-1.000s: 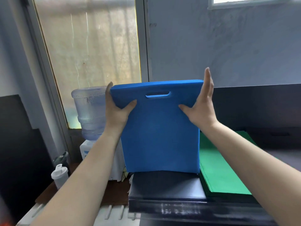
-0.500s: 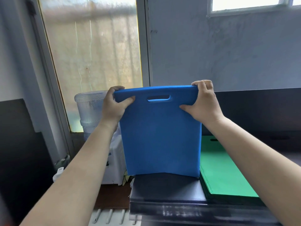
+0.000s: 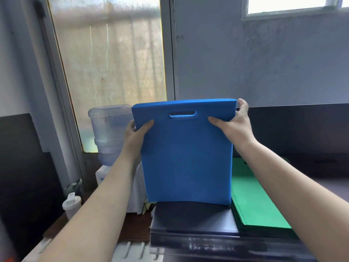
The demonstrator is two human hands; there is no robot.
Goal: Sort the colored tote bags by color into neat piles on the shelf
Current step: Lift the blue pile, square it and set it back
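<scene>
A stack of blue tote bags (image 3: 186,159) stands upright on its bottom edge on the dark shelf surface (image 3: 192,218), cut-out handle at the top. My left hand (image 3: 135,136) grips its upper left edge, thumb on the front. My right hand (image 3: 235,122) grips the upper right corner, thumb on the front and fingers behind. A pile of green tote bags (image 3: 253,201) lies flat on the shelf just right of the blue stack, partly hidden by my right forearm.
A water dispenser with a clear bottle (image 3: 109,133) stands left of the shelf by the frosted window. A small white bottle (image 3: 71,205) and a darker one sit lower left. A dark back panel (image 3: 302,133) runs behind the shelf at the right.
My right hand went from flat against the blue stack's side to gripping its upper corner. My left hand slid a little lower on the left edge. The stack stays upright.
</scene>
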